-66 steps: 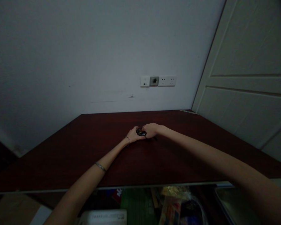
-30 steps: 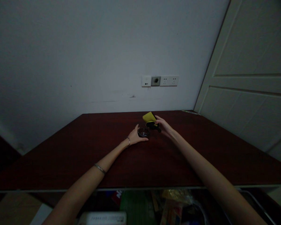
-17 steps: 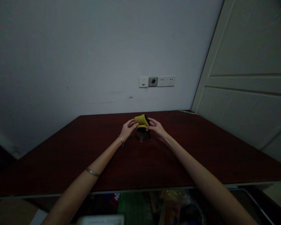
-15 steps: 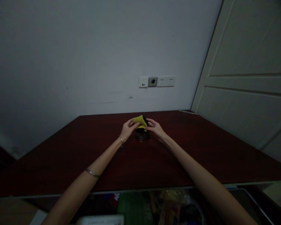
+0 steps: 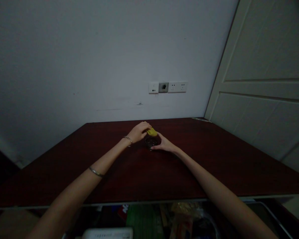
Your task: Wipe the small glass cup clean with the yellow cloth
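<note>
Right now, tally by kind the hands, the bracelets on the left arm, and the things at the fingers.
Hands: 2, left hand and right hand
Bracelets: 2
Clear bowl: 1
Yellow cloth: 1
Total: 6

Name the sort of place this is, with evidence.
Probably a room in a home, though an office is possible: a dark red-brown tabletop against a plain wall, wall sockets just above it, and a pale panelled door on the right.

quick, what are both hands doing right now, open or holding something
Left hand: closed, holding the yellow item.
Right hand: curved around the side of the clear dish, holding it.
</note>
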Action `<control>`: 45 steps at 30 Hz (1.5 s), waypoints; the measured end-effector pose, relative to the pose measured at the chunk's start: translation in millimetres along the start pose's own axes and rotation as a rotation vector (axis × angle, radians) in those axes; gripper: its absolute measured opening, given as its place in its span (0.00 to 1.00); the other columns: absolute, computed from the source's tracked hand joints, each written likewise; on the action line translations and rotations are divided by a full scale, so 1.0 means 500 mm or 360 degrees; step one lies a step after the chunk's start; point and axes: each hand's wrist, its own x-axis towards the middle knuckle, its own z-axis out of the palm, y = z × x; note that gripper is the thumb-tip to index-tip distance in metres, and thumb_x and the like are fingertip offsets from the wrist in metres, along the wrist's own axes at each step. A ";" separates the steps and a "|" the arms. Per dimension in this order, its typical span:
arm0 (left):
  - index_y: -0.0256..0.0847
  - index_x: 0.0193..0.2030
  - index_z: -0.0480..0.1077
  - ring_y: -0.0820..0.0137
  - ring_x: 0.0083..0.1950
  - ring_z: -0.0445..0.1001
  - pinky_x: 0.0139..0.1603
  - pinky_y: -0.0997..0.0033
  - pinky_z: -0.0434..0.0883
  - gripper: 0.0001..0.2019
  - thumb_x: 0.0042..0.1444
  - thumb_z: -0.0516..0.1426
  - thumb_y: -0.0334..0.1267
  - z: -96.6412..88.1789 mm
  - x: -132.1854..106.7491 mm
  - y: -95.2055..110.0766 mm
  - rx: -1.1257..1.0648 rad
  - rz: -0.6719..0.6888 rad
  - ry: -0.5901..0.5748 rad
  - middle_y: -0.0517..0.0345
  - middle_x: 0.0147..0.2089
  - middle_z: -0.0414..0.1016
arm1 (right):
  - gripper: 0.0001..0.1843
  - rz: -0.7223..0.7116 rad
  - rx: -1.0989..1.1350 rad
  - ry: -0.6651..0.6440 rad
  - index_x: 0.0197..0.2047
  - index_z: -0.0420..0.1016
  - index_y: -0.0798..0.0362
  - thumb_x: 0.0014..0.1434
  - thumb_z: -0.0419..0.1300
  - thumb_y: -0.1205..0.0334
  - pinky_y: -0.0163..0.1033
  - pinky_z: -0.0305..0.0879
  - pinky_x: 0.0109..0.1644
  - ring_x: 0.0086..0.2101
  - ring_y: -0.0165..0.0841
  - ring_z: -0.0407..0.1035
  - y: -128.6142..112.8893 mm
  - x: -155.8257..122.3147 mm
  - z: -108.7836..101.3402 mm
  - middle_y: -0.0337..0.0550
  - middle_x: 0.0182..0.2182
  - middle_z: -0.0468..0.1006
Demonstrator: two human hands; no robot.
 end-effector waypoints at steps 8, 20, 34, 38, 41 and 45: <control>0.38 0.44 0.69 0.64 0.51 0.68 0.53 0.63 0.64 0.15 0.52 0.49 0.25 0.033 -0.008 -0.003 0.0331 0.0191 -0.0628 0.47 0.48 0.71 | 0.51 0.0104 -0.0420 0.0084 0.59 0.54 0.53 0.34 0.70 0.52 0.46 0.58 0.56 0.51 0.41 0.64 0.022 -0.012 0.021 0.51 0.53 0.67; 0.47 0.45 0.71 0.68 0.51 0.67 0.48 0.71 0.63 0.19 0.49 0.52 0.25 0.018 -0.001 -0.024 0.0488 0.0212 -0.0973 0.56 0.48 0.72 | 0.50 0.0160 -0.0535 0.0146 0.58 0.57 0.54 0.32 0.70 0.49 0.48 0.61 0.53 0.50 0.43 0.66 0.022 -0.011 0.022 0.53 0.50 0.70; 0.42 0.38 0.71 0.66 0.43 0.67 0.46 0.70 0.60 0.10 0.47 0.55 0.31 0.042 0.025 -0.022 0.0680 0.0265 -0.1140 0.52 0.39 0.71 | 0.47 0.0146 -0.0638 0.0205 0.55 0.60 0.53 0.33 0.69 0.46 0.46 0.64 0.48 0.45 0.42 0.69 0.025 -0.012 0.028 0.51 0.46 0.73; 0.40 0.36 0.70 0.65 0.42 0.68 0.43 0.70 0.61 0.08 0.48 0.54 0.31 0.051 0.032 -0.015 0.0725 0.0209 -0.1205 0.50 0.37 0.72 | 0.47 0.0136 -0.0642 0.0226 0.55 0.61 0.54 0.32 0.69 0.47 0.45 0.64 0.48 0.45 0.42 0.69 0.033 -0.010 0.028 0.52 0.46 0.74; 0.39 0.32 0.70 0.65 0.41 0.69 0.41 0.71 0.62 0.06 0.49 0.53 0.33 0.056 0.038 -0.013 0.0599 0.0055 -0.1176 0.51 0.36 0.73 | 0.47 0.0140 -0.0657 0.0248 0.55 0.61 0.54 0.31 0.69 0.47 0.45 0.64 0.48 0.46 0.42 0.69 0.037 -0.008 0.029 0.52 0.46 0.73; 0.40 0.29 0.71 0.68 0.33 0.70 0.36 0.73 0.62 0.07 0.48 0.52 0.34 0.057 0.047 -0.019 0.0426 -0.0212 -0.1146 0.56 0.29 0.74 | 0.46 0.0161 -0.0670 0.0238 0.54 0.61 0.53 0.32 0.69 0.47 0.45 0.65 0.47 0.44 0.42 0.70 0.034 -0.009 0.029 0.51 0.44 0.74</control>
